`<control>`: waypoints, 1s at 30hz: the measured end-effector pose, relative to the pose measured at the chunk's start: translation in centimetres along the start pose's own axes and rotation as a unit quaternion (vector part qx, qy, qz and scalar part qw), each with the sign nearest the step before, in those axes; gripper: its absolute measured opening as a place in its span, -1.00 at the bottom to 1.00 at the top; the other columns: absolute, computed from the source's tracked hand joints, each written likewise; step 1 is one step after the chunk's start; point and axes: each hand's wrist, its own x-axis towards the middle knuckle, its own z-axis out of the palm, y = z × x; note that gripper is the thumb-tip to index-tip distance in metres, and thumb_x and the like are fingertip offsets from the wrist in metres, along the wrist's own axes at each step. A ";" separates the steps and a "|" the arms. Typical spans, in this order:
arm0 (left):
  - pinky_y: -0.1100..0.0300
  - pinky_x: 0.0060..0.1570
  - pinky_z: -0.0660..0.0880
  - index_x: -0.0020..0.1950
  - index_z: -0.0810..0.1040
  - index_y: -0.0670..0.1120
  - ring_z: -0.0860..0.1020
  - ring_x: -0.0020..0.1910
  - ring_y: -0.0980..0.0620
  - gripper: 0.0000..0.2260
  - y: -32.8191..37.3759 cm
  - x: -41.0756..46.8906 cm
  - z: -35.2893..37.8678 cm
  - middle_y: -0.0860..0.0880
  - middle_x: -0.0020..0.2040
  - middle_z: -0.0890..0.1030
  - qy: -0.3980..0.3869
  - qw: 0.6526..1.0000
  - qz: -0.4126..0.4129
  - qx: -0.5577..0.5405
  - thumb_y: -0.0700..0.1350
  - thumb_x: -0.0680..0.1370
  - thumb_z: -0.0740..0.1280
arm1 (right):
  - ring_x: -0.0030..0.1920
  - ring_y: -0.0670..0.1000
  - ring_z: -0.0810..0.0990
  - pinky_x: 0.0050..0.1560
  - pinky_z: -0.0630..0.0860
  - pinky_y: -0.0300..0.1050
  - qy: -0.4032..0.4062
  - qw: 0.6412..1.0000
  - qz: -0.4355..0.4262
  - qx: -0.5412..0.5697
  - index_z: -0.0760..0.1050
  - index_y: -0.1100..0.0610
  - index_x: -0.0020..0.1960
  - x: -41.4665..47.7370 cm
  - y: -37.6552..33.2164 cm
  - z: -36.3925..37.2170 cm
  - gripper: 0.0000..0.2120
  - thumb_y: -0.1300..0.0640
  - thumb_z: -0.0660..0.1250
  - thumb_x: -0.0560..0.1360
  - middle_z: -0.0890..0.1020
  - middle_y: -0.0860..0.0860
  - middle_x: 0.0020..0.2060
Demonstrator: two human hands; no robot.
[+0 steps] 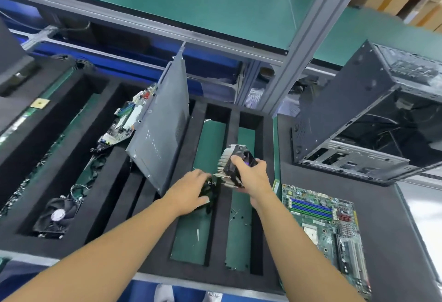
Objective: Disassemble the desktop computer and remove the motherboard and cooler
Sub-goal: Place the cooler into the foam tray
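Gripping the cooler (235, 165) in my right hand (253, 175), I hold it above the foam tray (216, 234), my left hand (191, 191) curled round its black cable bundle (211, 188). Right of the tray, the motherboard (323, 225) lies flat, its print too small to read, near the open case (346, 101).

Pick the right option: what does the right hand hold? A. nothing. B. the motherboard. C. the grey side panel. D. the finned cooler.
D: the right hand grips the finned cooler above the foam tray, while the motherboard lies flat on the dark mat to the right.
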 end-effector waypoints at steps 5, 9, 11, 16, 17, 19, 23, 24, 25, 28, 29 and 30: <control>-0.12 0.54 -0.05 0.62 -0.14 -0.18 0.05 0.57 -0.18 -0.04 0.0 2.8 3.1 -0.22 0.61 -0.01 -0.091 0.934 -0.067 0.339 0.23 0.50 0.36 | 0.02 0.01 0.64 0.05 0.64 0.10 -0.020 0.999 0.000 -0.046 0.18 -0.02 0.33 1.5 -0.4 -1.0 -0.23 -0.23 0.47 0.28 0.59 -0.02 0.06; -0.20 0.51 -0.28 0.60 -0.24 -0.18 0.20 0.53 -0.16 -0.17 -0.1 4.8 4.8 -0.21 0.61 0.04 -0.097 0.912 -0.084 0.390 0.19 0.61 0.19 | 0.03 -0.03 0.60 0.12 0.59 0.09 -0.027 0.997 -0.011 -0.071 0.14 -0.02 0.39 2.8 -0.2 -1.0 -0.17 -0.25 0.46 0.28 0.56 -0.07 0.07; -0.22 0.47 -0.36 0.61 -0.19 -0.13 0.37 0.41 -0.14 -0.29 -0.4 5.2 5.4 -0.16 0.54 0.25 -0.101 0.901 -0.080 0.414 0.16 0.65 0.09 | 0.01 -0.09 0.55 0.09 0.52 0.01 -0.032 0.994 -0.029 -0.097 0.10 -0.04 0.44 3.5 -0.1 -0.9 -0.12 -0.27 0.46 0.30 0.50 -0.15 0.04; -0.26 0.39 -0.43 0.62 0.04 -0.02 0.40 0.34 -0.16 -0.46 -1.1 4.8 6.2 -0.09 0.35 0.45 -0.119 0.880 -0.060 0.456 0.14 0.68 0.02 | -0.09 -0.23 0.48 -0.22 0.37 -0.22 -0.043 0.989 -0.054 -0.128 0.11 -0.03 0.39 4.6 -0.4 0.2 -0.17 -0.29 0.46 0.32 0.45 -0.25 -0.06; -0.27 0.39 -0.43 0.61 0.07 -0.02 0.40 0.34 -0.16 -0.47 -1.0 4.7 6.2 -0.10 0.33 0.45 -0.123 0.879 -0.062 0.457 0.13 0.68 0.05 | -0.10 -0.22 0.49 -0.25 0.36 -0.23 -0.044 0.988 -0.057 -0.139 0.11 -0.03 0.39 4.7 -0.6 0.5 -0.17 -0.30 0.44 0.32 0.47 -0.22 -0.06; -0.31 0.43 -0.38 0.59 0.13 -0.04 0.39 0.32 -0.18 -0.45 -0.5 4.0 6.4 -0.11 0.28 0.47 -0.146 0.870 -0.063 0.466 0.08 0.64 0.17 | -0.11 -0.17 0.51 -0.26 0.38 -0.20 -0.044 0.981 -0.058 -0.180 0.11 -0.03 0.37 4.8 -0.9 1.3 -0.19 -0.31 0.42 0.31 0.49 -0.16 -0.06; -0.33 0.44 -0.30 0.50 0.32 -0.12 0.34 0.38 -0.23 -0.48 0.2 1.5 7.8 -0.14 0.30 0.49 -0.242 0.803 -0.044 0.543 0.02 0.58 0.28 | -0.01 0.04 0.59 0.00 0.56 0.03 -0.042 0.967 -0.051 -0.245 0.16 0.07 0.24 5.0 -1.0 3.6 -0.25 -0.32 0.42 0.31 0.57 -0.03 0.01; -0.33 0.44 -0.30 0.47 0.36 -0.12 0.34 0.38 -0.22 -0.52 0.2 1.0 8.0 -0.14 0.29 0.49 -0.252 0.793 -0.048 0.552 0.01 0.59 0.28 | 0.04 0.09 0.59 0.06 0.56 0.07 -0.042 0.963 -0.050 -0.263 0.17 0.08 0.22 5.1 -1.0 4.4 -0.26 -0.33 0.42 0.31 0.57 0.01 0.06; -0.32 0.43 -0.31 0.44 0.41 -0.10 0.33 0.39 -0.22 -0.57 0.3 0.8 7.9 -0.14 0.29 0.49 -0.258 0.790 -0.057 0.553 0.01 0.60 0.27 | 0.08 0.14 0.59 0.08 0.56 0.08 -0.040 0.956 -0.048 -0.288 0.18 0.10 0.23 5.3 -0.9 5.2 -0.25 -0.33 0.42 0.31 0.56 0.03 0.10; -0.31 0.40 -0.41 0.44 0.44 -0.06 0.14 0.53 -0.24 -0.59 0.5 0.7 7.8 -0.15 0.45 0.40 -0.264 0.797 -0.087 0.536 0.04 0.62 0.24 | 0.16 0.19 0.56 -0.04 0.46 -0.01 -0.010 0.916 -0.046 -0.398 0.18 0.17 0.31 5.8 -0.4 7.6 -0.18 -0.35 0.40 0.34 0.48 0.09 0.20; -0.30 0.40 -0.45 0.48 0.40 -0.07 0.04 0.57 -0.25 -0.56 0.5 0.7 7.8 -0.16 0.52 0.31 -0.262 0.797 -0.093 0.536 0.07 0.63 0.21 | 0.15 0.18 0.56 -0.09 0.41 -0.02 0.002 0.900 -0.050 -0.433 0.18 0.18 0.32 5.9 0.0 8.3 -0.17 -0.36 0.39 0.36 0.46 0.10 0.21; -0.30 0.37 -0.47 0.52 0.34 -0.08 -0.04 0.58 -0.26 -0.52 0.6 0.6 7.9 -0.16 0.56 0.24 -0.261 0.795 -0.093 0.539 0.09 0.64 0.17 | 0.13 0.16 0.56 -0.13 0.38 -0.02 0.011 0.883 -0.055 -0.465 0.18 0.19 0.33 6.0 0.4 9.0 -0.17 -0.36 0.37 0.37 0.44 0.10 0.21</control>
